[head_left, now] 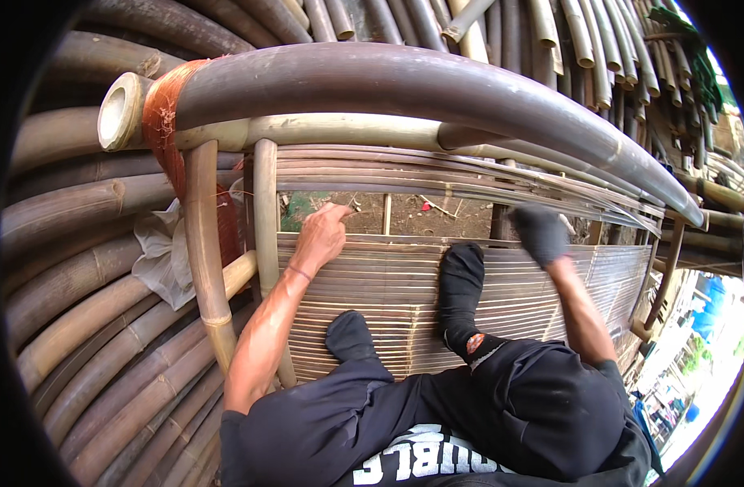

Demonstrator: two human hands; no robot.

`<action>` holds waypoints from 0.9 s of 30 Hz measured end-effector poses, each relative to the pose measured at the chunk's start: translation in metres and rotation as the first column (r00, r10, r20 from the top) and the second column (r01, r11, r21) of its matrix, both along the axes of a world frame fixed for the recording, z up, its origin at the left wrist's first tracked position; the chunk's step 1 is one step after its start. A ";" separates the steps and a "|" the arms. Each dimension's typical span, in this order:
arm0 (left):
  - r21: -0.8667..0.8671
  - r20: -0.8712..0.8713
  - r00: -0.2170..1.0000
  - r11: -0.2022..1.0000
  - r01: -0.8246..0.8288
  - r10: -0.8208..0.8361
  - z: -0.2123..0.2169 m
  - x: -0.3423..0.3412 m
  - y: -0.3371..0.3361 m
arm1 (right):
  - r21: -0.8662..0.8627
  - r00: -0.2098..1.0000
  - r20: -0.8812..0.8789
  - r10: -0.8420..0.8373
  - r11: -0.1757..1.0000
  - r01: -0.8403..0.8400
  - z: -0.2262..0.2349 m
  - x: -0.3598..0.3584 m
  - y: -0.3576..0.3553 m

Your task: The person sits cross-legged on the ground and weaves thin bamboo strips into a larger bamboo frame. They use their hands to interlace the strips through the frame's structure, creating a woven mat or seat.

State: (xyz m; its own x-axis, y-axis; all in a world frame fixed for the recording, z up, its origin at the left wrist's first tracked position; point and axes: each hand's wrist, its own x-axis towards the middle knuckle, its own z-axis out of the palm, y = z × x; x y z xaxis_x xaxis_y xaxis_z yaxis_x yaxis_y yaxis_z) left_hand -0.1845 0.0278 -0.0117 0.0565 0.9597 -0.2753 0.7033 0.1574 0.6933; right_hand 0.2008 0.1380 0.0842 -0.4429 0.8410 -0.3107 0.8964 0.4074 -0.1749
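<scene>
My bare left hand (321, 234) is at the left end of a gap in a platform of thin bamboo slats (372, 272). Its fingers are curled together, and what they hold, if anything, is hidden. My right hand (539, 234), in a dark grey glove, is over the right part of the gap. Blurred by motion, it looks like a closed fist; a small pale shape shows beside it, too indistinct to name. Beyond the gap, loose long bamboo strips (372, 172) run sideways across the frame. My black-socked feet (461, 280) rest on the slats.
A thick dark bamboo pole (388, 81), bound with orange-brown cord (162, 105), crosses above the far side. An upright bamboo post (205, 260) stands left. Stacked bamboo poles (88, 316) and a pale plastic sheet (165, 252) lie beyond it. Soil (437, 213) shows through the gap.
</scene>
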 end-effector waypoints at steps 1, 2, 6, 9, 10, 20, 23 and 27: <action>-0.099 -0.068 0.996 0.994 0.052 -0.059 -0.002 0.002 -0.002 | -0.124 0.993 0.048 0.111 0.987 -0.105 -0.044 -0.045 -0.009; -0.257 -0.148 0.982 0.964 0.073 -0.114 -0.002 0.008 -0.004 | -0.169 0.994 -0.047 0.100 0.980 -0.106 -0.060 -0.067 -0.018; -0.453 -0.175 0.972 0.889 0.062 -0.157 -0.006 0.016 0.005 | -0.548 0.990 -0.139 -0.037 0.836 -0.046 -0.116 -0.143 -0.027; -0.376 -0.069 0.985 0.919 0.122 -0.159 -0.013 0.019 0.016 | -0.743 0.956 -0.289 -0.042 0.640 -0.196 -0.137 -0.159 -0.019; -0.341 -0.011 0.988 0.929 0.142 -0.155 -0.017 0.025 0.021 | -0.775 0.951 -0.306 -0.041 0.591 -0.224 -0.142 -0.159 -0.015; -0.431 0.291 0.941 0.902 -0.035 0.175 0.024 0.012 0.028 | -0.383 0.932 -0.361 -0.027 0.916 -0.123 -0.072 -0.159 -0.024; -0.475 0.544 0.812 0.876 0.089 0.212 0.051 0.018 0.022 | -0.191 0.800 -0.596 0.069 0.956 -0.225 -0.037 -0.152 -0.043; -0.493 0.649 0.740 0.838 0.235 0.175 0.060 0.028 0.018 | -0.433 0.774 -0.615 -0.150 0.885 -0.172 -0.007 -0.087 -0.078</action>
State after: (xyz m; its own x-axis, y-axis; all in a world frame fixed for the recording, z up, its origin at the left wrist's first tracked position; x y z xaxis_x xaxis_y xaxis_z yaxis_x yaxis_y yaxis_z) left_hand -0.1569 0.0457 0.0486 0.4408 0.6711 -0.5961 0.1207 0.6137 0.7802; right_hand 0.1136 0.0599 0.0768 -0.6771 0.6737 -0.2962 0.5167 0.1486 -0.8432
